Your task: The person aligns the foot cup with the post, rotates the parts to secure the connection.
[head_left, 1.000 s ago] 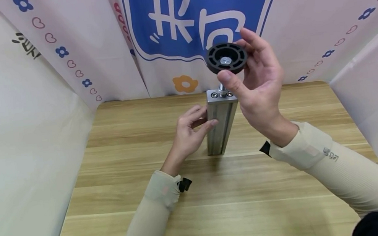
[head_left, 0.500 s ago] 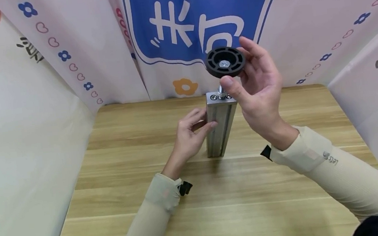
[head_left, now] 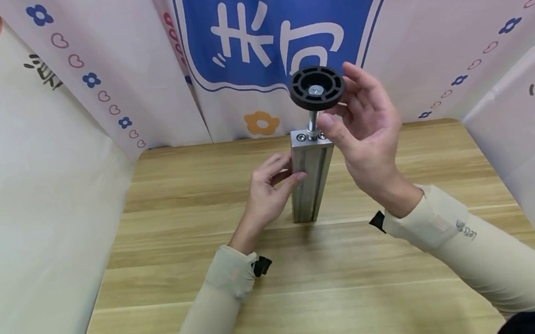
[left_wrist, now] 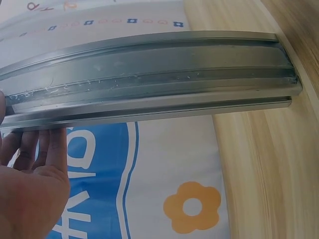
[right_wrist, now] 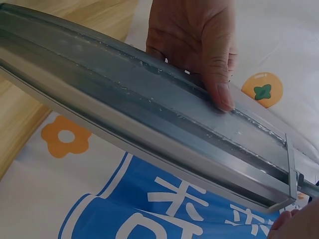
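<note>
An aluminium profile (head_left: 305,185) stands upright on the wooden table, its long grooved side also filling much of the left wrist view. My left hand (head_left: 272,188) grips its left side between thumb and fingers; the thumb (right_wrist: 222,94) lies along the profile in the right wrist view. On the profile's top end plate sits a levelling foot (head_left: 317,96), a black round base on a threaded steel stem (head_left: 312,125). Close to the right of the foot, my right hand (head_left: 367,118) has relaxed fingers, the thumb beside the stem just under the base's rim.
The wooden table (head_left: 214,314) reaches under both arms. A white printed curtain (head_left: 251,103) with a blue panel hangs right behind the profile, and white cloth walls (head_left: 32,213) close off both sides. Two screws (head_left: 301,137) sit in the profile's end plate.
My right thumb has slipped off the base's rim to below it, and the right hand has shifted slightly down and away. The left hand keeps its grip on the profile.
</note>
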`<state>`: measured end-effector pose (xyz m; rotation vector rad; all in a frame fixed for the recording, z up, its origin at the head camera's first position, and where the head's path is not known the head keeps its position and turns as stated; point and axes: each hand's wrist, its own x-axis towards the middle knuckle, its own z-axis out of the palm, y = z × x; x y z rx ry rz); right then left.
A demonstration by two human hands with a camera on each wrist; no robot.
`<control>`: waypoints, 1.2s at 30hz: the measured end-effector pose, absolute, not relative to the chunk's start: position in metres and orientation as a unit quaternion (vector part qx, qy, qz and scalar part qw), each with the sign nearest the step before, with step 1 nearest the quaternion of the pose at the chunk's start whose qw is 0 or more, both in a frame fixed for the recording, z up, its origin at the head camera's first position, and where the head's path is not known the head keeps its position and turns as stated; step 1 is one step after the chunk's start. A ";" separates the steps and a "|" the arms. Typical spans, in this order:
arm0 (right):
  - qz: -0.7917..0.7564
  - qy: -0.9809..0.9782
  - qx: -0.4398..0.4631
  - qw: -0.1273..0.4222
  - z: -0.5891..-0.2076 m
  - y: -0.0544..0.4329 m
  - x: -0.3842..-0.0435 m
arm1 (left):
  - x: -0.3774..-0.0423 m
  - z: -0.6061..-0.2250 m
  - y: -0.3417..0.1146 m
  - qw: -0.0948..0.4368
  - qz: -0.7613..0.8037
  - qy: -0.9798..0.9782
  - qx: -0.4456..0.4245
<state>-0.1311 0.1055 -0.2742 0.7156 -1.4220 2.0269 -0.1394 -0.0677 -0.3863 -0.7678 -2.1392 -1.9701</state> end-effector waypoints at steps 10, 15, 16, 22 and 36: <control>0.754 -0.538 0.258 0.274 -0.293 0.116 -0.129 | -0.141 -0.388 -0.067 0.058 -0.658 -0.707 -0.253; 0.750 -0.549 0.254 0.268 -0.304 0.121 -0.128 | -0.142 -0.389 -0.067 0.056 -0.661 -0.705 -0.252; 0.749 -0.553 0.251 0.265 -0.307 0.122 -0.128 | -0.142 -0.390 -0.067 0.055 -0.663 -0.703 -0.252; 0.735 -0.583 0.236 0.253 -0.319 0.129 -0.128 | -0.144 -0.391 -0.067 0.054 -0.668 -0.696 -0.257; 0.729 -0.617 0.229 0.189 -0.334 0.135 -0.125 | -0.138 -0.404 -0.063 0.099 -0.688 -0.672 -0.256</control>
